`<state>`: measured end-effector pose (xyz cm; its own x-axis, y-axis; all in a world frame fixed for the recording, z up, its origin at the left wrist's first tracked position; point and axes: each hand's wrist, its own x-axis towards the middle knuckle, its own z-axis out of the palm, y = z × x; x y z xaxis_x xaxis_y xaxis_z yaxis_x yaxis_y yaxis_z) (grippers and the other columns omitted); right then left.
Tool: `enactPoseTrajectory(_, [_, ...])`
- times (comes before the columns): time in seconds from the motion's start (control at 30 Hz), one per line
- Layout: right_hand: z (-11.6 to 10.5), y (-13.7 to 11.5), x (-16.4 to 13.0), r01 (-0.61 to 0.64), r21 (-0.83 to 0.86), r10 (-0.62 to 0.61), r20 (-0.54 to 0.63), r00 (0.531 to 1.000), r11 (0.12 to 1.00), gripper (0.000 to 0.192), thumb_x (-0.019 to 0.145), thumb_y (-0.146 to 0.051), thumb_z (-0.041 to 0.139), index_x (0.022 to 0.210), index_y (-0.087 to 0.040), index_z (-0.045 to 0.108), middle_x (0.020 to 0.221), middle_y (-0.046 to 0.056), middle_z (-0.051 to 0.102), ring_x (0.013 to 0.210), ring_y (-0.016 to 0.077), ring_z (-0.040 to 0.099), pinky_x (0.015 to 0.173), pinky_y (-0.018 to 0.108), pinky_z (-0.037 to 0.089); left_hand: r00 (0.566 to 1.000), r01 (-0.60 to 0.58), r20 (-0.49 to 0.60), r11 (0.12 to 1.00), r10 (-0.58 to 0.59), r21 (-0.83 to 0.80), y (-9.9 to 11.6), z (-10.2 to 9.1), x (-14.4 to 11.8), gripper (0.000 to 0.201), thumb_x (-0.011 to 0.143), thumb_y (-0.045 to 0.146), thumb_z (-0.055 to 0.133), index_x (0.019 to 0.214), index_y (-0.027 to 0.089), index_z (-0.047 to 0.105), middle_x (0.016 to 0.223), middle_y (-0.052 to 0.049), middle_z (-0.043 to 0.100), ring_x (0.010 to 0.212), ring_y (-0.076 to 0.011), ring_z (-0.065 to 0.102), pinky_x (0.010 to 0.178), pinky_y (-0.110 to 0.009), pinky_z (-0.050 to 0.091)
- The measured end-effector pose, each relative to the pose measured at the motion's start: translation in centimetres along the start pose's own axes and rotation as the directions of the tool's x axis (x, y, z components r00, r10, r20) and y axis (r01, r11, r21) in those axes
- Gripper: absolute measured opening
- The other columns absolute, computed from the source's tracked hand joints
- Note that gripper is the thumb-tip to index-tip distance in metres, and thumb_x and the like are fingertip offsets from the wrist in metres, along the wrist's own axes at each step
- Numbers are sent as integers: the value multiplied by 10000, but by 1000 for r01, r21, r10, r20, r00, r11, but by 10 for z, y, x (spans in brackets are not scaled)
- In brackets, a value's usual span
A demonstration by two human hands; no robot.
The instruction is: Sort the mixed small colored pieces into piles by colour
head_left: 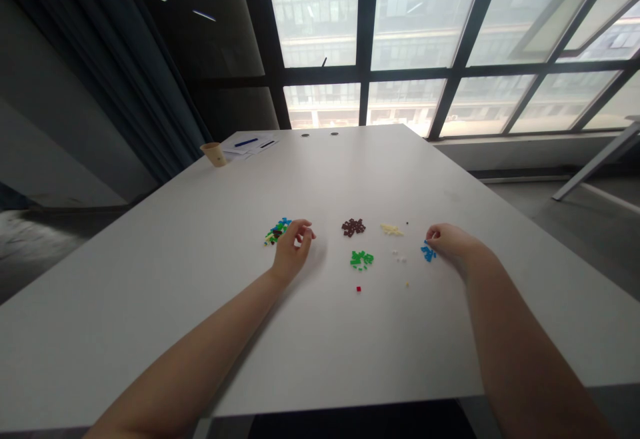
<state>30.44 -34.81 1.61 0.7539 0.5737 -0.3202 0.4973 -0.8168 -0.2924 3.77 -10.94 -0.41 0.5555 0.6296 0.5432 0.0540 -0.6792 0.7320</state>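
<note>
Small toy building bricks lie in colour groups on the white table. My left hand [294, 249] is beside a mixed pile of bricks [275, 232], its fingers loosely curled with a gap between thumb and fingers; nothing shows in it. Over on the right, my right hand [447, 239] has its fingertips pinched together at the blue bricks [429, 252]; whatever is between them is too small to make out. Between the hands lie dark brown bricks [353, 227], green bricks [361, 259], pale yellow bricks [391, 229], a few white pieces [399, 256] and one red brick [359, 289].
A single dark piece [407, 223] and a single yellowish piece [407, 285] lie apart from the groups. At the far left of the table [350, 179] stand a paper cup [214, 154] and papers with a blue pen [246, 142]. Windows rise behind the table.
</note>
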Motion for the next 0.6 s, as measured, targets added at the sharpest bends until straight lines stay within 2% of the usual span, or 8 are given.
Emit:
enactPoseTrajectory(0.13, [-4,-8,-6,12,-58,-13,-21,1000,998,173,618,-131,512,734,-157,637,734,58,649,657,146,555,533,217,357,1000,1,4,1000,-1,3,-1,0,0,157,801,272,469,937,205,511,673,-6,581,621,-107,524,418,-142,363])
enactPoseTrajectory(0.37, [-4,-4,-2,22,-119,-42,-173,984,993,153,645,-126,496,725,-155,623,773,82,644,701,154,563,570,220,363,1000,13,11,1000,-13,4,2,0,0,167,803,294,465,936,205,513,680,-4,585,621,-109,519,407,-142,359])
enactPoseTrajectory(0.6, [-2,1,4,35,-107,-52,-160,986,994,108,613,-125,539,681,-170,610,753,61,647,677,142,563,565,213,370,1000,1,8,1000,-1,10,-2,1,0,164,799,281,465,938,205,510,673,-3,583,617,-108,527,429,-154,371])
